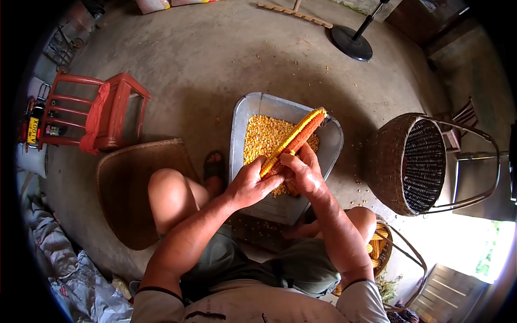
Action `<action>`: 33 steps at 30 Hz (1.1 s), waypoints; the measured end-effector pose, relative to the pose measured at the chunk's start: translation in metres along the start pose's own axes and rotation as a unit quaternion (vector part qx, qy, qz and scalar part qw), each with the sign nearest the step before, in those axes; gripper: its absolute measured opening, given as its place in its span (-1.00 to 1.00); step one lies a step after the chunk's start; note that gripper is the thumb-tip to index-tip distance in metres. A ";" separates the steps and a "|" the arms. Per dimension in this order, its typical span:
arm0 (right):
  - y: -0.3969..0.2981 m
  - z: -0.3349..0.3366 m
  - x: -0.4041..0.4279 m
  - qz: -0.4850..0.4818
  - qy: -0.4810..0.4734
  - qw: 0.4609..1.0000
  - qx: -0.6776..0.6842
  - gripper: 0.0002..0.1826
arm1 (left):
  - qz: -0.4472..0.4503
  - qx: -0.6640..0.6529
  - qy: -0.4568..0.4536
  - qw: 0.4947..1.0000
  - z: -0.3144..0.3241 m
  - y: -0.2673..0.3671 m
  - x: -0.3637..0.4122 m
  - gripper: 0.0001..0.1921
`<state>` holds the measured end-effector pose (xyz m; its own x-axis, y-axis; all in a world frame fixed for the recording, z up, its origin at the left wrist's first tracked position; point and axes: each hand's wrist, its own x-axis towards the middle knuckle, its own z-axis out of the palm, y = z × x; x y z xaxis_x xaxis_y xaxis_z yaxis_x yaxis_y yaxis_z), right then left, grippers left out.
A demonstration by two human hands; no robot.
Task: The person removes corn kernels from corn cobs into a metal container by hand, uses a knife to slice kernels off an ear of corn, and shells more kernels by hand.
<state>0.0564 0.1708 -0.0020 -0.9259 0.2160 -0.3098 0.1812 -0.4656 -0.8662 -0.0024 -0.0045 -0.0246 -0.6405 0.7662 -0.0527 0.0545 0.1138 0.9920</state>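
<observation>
My left hand (249,181) grips the lower end of a partly shelled corn cob (297,139), which slants up to the right. Yellow kernel rows remain along its left side, and its reddish core lies bare on the right. My right hand (305,171) closes on the cob's lower right side, thumb pressed near the kernels. Beneath both hands stands a grey metal tub (238,117), with loose yellow kernels (264,133) inside. Part of the cob's lower end is hidden by my fingers.
A large wicker basket (381,161) lies on its side at right; a basket of corn cobs (377,252) stands below it. At left are a red wooden chair (115,109) and a brown container (129,194). A black round stand base (351,43) and a wooden rake (295,15) are beyond.
</observation>
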 end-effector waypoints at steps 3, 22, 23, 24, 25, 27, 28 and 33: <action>-0.002 -0.008 0.003 0.015 -0.011 1.000 0.018 -0.48 | 0.018 0.005 -0.004 1.000 0.001 -0.001 0.000 -0.58; 0.008 0.011 -0.001 -0.009 0.000 0.999 0.049 -0.40 | 0.058 0.075 0.052 0.994 0.008 0.008 0.003 -0.35; 0.010 0.011 0.001 -0.008 -0.001 0.999 0.049 -0.40 | 0.068 0.102 0.071 0.990 0.009 0.006 0.002 -0.31; 0.011 0.011 0.003 0.010 0.001 1.000 0.011 -0.39 | 0.068 0.102 0.071 0.990 0.009 0.004 0.001 -0.31; 0.011 0.011 0.004 0.028 0.003 0.999 -0.027 -0.37 | 0.068 0.126 0.058 0.988 0.008 0.003 -0.001 -0.34; 0.011 0.010 0.001 0.034 0.012 0.999 -0.029 -0.38 | 0.068 0.149 0.045 0.985 0.006 0.005 -0.001 -0.37; 0.013 0.006 -0.001 0.030 0.004 0.999 0.026 -0.39 | 0.045 0.110 0.034 0.992 0.005 0.008 0.001 -0.38; 0.009 -0.002 0.000 0.024 -0.042 0.994 0.099 -0.41 | 0.070 0.035 0.043 0.996 0.007 0.013 0.007 -0.34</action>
<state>0.0588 0.1682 -0.0102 -0.9434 0.1214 -0.3085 0.1648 -0.6358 -0.7541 -0.0013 0.0070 -0.0130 -0.6855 0.7214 0.0977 0.1984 0.0560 0.9785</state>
